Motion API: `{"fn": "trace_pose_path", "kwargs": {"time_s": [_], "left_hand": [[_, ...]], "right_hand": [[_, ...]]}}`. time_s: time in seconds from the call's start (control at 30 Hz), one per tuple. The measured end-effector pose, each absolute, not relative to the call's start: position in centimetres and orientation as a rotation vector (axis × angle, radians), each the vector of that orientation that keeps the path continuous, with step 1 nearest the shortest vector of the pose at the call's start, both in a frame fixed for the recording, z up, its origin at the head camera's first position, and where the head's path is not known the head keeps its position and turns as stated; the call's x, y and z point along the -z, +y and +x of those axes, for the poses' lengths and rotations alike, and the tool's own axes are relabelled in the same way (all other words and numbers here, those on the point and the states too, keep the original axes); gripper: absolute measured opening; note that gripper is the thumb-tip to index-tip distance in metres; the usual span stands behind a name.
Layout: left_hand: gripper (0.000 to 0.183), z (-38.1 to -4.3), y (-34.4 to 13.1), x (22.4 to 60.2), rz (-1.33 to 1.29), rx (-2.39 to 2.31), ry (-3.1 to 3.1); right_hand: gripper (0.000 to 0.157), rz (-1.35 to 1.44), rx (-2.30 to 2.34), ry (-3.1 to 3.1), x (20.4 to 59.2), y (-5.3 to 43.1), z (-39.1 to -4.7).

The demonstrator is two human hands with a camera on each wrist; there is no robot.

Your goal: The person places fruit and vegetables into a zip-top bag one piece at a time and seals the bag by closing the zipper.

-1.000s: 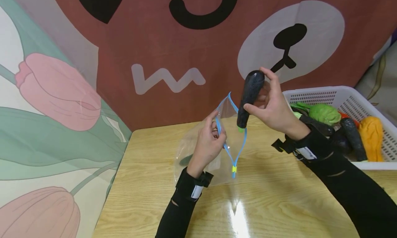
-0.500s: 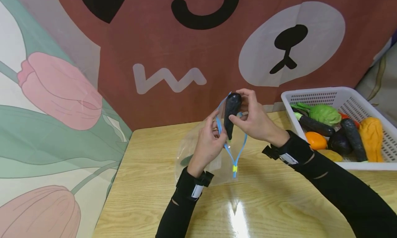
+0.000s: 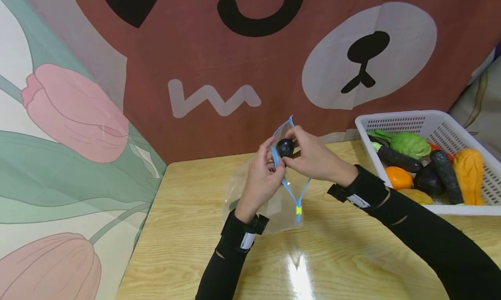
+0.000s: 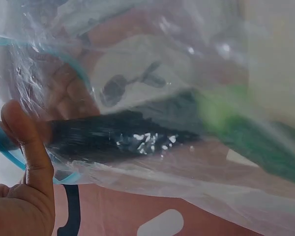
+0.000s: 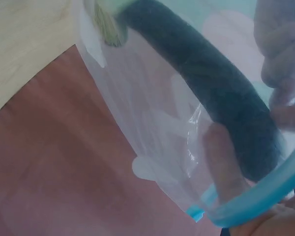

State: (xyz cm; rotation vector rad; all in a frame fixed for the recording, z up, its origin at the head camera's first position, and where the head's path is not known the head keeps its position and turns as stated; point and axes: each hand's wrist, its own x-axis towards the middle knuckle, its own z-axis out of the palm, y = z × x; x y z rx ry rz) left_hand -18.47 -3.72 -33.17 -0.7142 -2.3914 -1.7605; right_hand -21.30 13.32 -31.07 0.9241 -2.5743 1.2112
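Observation:
A clear plastic zip bag (image 3: 279,213) with a blue zip edge (image 3: 289,190) and a yellow slider (image 3: 298,210) stands with its mouth open. My left hand (image 3: 261,178) pinches the near side of that mouth. My right hand (image 3: 318,158) holds the top of a long, dark eggplant (image 3: 285,147), fingers and thumb around it at the mouth. In the left wrist view the eggplant (image 4: 98,140) lies mostly inside the bag, its green end towards a dark green vegetable (image 4: 273,147) there. The right wrist view shows the eggplant (image 5: 216,91) through the plastic.
On the right of the wooden table (image 3: 188,239) sits a white slotted basket (image 3: 368,137) with a green pepper-like vegetable (image 3: 409,144), an orange one (image 3: 399,178), a yellow-orange one (image 3: 467,174) and several dark ones. A printed cloth (image 3: 203,130) hangs behind the table.
My right hand has moved left and down from above the bag, bringing the eggplant green end first into its mouth. The left hand has kept its grip on the zip edge.

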Motion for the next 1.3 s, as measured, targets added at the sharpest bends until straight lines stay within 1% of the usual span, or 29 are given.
{"fn": "trace_pose_path", "kwargs": {"time_s": [0.23,0.3,0.57,0.77,0.9,1.03,1.13,1.3], "left_hand": [[0.063,-18.5,-3.8,33.4,-0.765,1.769,-2.313],[0.063,-18.4,-3.8,33.3,-0.772,1.758,-2.31],[0.063,-18.4,-3.8,33.4,-0.747,1.746,-2.316],[0.063,-18.4,-3.6,33.4,-0.733,1.741,-2.346],[0.062,-17.5,-3.5,32.3,-0.742,1.739,-2.358],[0.06,-16.4,-3.5,31.0,-0.755,1.749,-2.351],[0.06,-16.3,-3.4,30.8,-0.758,1.752,-2.347],[0.06,-16.3,-3.4,30.7,-0.77,1.742,-2.347]], "right_hand": [[0.013,1.052,-0.859,-2.518,31.2,12.8,-21.4],[0.008,1.075,-0.813,-2.5,31.4,12.7,-21.5],[0.012,1.068,-0.79,-2.395,31.4,13.5,-21.4],[0.015,0.998,-0.779,-2.343,31.2,15.7,-21.5],[0.016,0.886,-0.754,-2.362,31.3,17.8,-22.1],[0.011,0.711,-0.751,-2.464,31.3,20.6,-22.8],[0.006,0.563,-0.789,-2.554,31.4,23.0,-23.5],[0.006,0.421,-0.766,-2.628,32.8,27.2,-25.1]]}}
